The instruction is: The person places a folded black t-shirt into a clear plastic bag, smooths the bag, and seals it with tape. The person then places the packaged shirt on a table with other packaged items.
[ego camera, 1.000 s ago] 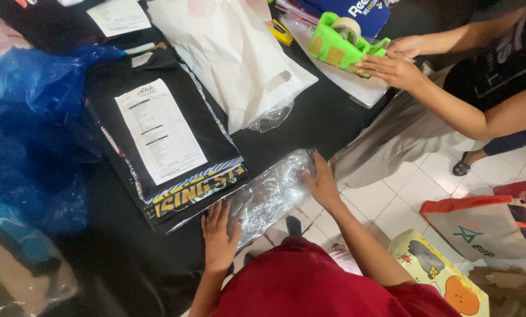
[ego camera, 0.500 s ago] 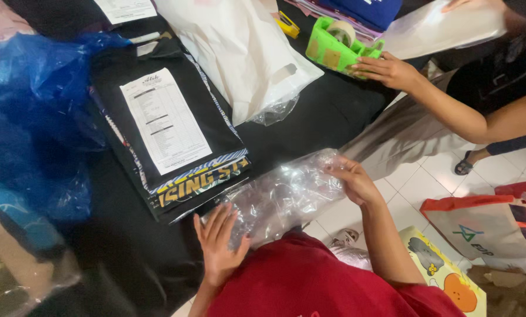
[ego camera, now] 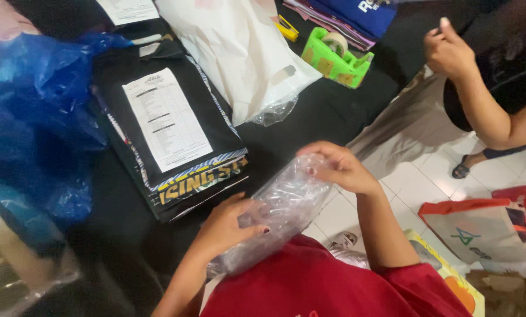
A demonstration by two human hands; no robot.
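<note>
At the tabletop's near edge, the left hand (ego camera: pixel 224 226) and right hand (ego camera: pixel 340 167) have fingers clamped on a clear plastic bag (ego camera: pixel 277 211).

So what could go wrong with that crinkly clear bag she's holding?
The clear plastic bag is thin and crumpled between the left hand and the right hand, so a hard tug might tear it. It hangs past the black table edge, so it could slip to the floor. The folded black clothes sit close and might get nudged.
</note>
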